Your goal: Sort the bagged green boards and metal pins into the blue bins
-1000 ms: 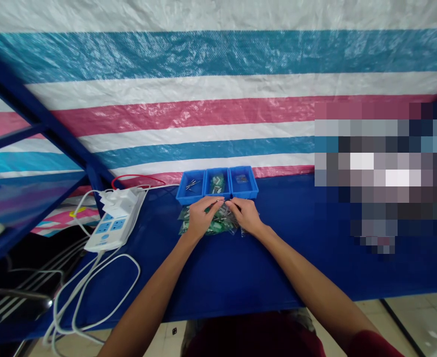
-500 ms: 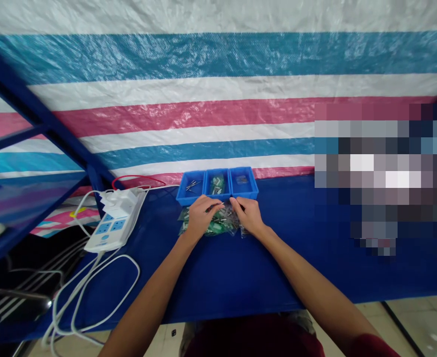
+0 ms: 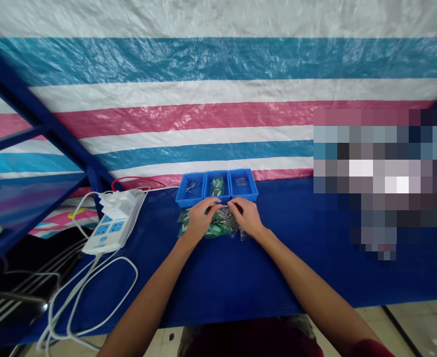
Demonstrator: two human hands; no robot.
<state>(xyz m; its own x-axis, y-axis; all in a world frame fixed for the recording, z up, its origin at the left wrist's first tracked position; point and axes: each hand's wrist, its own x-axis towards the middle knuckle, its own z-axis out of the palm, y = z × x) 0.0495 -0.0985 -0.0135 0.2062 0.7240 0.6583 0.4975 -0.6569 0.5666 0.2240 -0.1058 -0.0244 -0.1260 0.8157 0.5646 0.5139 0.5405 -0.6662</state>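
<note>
My left hand (image 3: 200, 218) and my right hand (image 3: 247, 217) face each other with fingertips pinched. A thin, light-coloured rod-like piece (image 3: 224, 205) spans the small gap between them; its exact kind is too small to make out. Both hands hold its ends, just above a spread of clear plastic bags (image 3: 218, 229) with green and silvery contents on the table. Right behind the hands stand three joined blue bins: the left bin (image 3: 184, 202) holds slim metal rods (image 3: 192, 187), the middle bin (image 3: 218, 173) small green-and-white packets, the right bin (image 3: 248, 195) a small clear bag.
A white power strip (image 3: 108, 233) with plugged-in adapters and looping white cables (image 3: 136, 272) lies on the left of the blue table (image 3: 225, 282). Behind hangs a striped plastic sheet (image 3: 203, 116). Blue frame bars (image 3: 65, 144) rise at left. A pixelated area covers the right.
Half a second ago my hands were slightly apart, with the thin piece in my left fingers. Now my right fingertips meet its other end. The view has tilted slightly.
</note>
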